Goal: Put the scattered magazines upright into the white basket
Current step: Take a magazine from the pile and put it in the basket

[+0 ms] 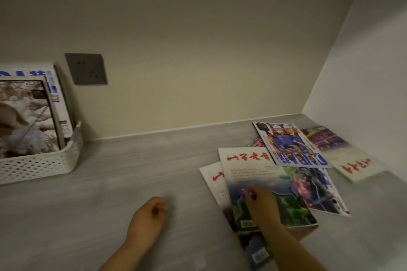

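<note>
1. The top magazine [248, 167] bears a red brush-script title, too blurred to read.
2. The right grip [261, 203] rests on its cover with fingers bent; I cannot tell whether it pinches. The left grip [149, 213] lies loosely curled, holding nothing, on the tabletop [143, 160].
3. The scattered magazines [308, 185] overlap flat at the right, well apart from the white basket [44, 165], where two magazines [24, 116] stand.
</note>
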A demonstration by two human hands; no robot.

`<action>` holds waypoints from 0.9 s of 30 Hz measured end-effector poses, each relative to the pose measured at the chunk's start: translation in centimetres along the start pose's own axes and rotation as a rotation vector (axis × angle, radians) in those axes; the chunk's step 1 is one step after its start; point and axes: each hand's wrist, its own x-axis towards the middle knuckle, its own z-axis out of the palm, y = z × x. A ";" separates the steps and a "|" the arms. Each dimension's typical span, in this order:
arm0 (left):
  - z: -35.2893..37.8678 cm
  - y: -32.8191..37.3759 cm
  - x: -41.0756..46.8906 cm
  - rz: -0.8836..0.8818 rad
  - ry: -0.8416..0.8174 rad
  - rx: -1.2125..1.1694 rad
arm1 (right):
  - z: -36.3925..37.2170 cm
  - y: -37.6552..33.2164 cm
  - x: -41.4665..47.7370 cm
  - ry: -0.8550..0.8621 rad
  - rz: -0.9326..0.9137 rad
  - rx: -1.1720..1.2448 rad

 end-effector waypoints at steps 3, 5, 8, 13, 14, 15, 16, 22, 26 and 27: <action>4.1 1.7 -0.9 0.042 -0.064 0.070 | -2.8 6.3 0.7 0.047 0.148 -0.348; 6.2 2.3 -0.9 0.050 -0.051 0.077 | -3.5 8.7 0.8 0.024 0.205 -0.403; 8.8 3.4 -0.9 0.096 -0.125 0.130 | -3.2 10.8 0.5 -0.012 0.164 -0.397; 13.2 5.7 0.0 0.228 -0.211 0.420 | -2.7 11.3 0.8 -0.020 0.145 -0.416; 14.1 6.1 0.0 0.243 -0.234 0.455 | -2.7 11.4 0.9 -0.025 0.144 -0.419; 15.1 6.4 0.0 0.249 -0.251 0.445 | -2.6 11.6 1.0 -0.023 0.144 -0.416; 16.0 6.6 -0.1 0.226 -0.263 0.401 | -2.7 11.7 1.1 -0.027 0.141 -0.418; 17.4 8.1 0.6 -0.124 -0.329 -0.125 | -2.6 11.9 1.1 -0.006 0.121 -0.415; 17.2 8.4 1.1 -0.104 -0.393 -0.058 | -2.7 11.8 0.9 -0.020 0.111 -0.402; 17.2 8.4 1.1 -0.090 -0.385 -0.039 | -2.7 11.8 0.9 -0.018 0.108 -0.401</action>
